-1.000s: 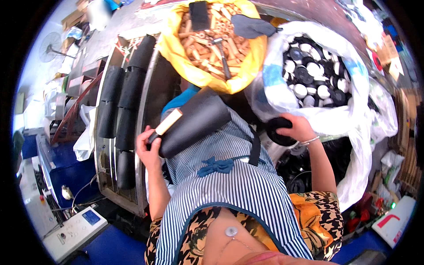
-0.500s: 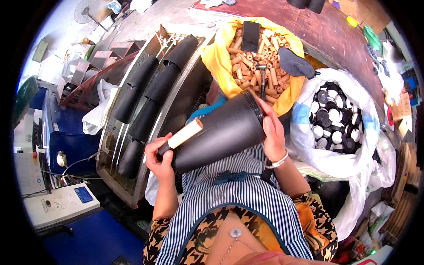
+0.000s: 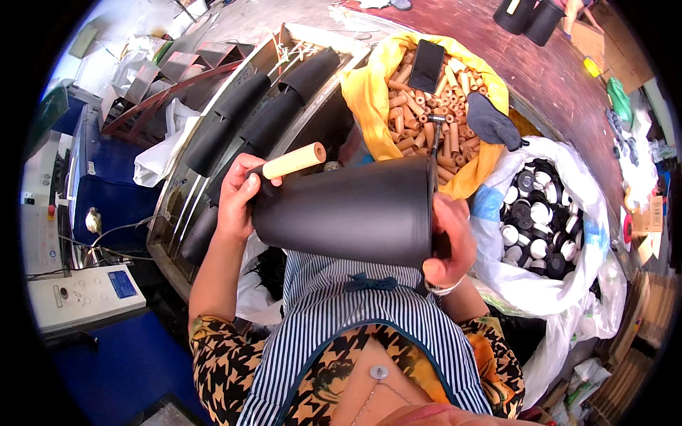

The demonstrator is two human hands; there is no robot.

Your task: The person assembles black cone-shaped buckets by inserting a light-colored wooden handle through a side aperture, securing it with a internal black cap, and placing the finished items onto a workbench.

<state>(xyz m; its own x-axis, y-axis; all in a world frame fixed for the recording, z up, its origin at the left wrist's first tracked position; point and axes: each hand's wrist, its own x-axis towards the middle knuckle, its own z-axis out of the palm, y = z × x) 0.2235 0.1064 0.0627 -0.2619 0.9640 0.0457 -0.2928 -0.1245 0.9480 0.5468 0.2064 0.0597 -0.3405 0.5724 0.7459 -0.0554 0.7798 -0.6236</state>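
A large black tapered vessel (image 3: 344, 213) lies sideways across my front, its wide end to the right. A pale wooden handle (image 3: 293, 162) sticks out from a black stub near its narrow end. My left hand (image 3: 238, 192) is closed around that stub, thumb and fingers pinching at the handle's base. At the wide end, my right hand (image 3: 455, 231) grips the rim, with the thumb below; the mouth faces away and some fingers are partly hidden.
Ahead, a yellow sack (image 3: 366, 92) holds wooden handles, a phone (image 3: 427, 66), a hammer (image 3: 435, 131) and a dark cloth (image 3: 494, 121). Right of it, a white bag (image 3: 490, 263) contains black and white round caps. Black vessels (image 3: 231, 106) fill a crate (image 3: 167, 248) at left.
The vessel has turned to lie nearly level, its narrow end rising. My left hand has moved up and left with it; my right hand has shifted lower around the rim.
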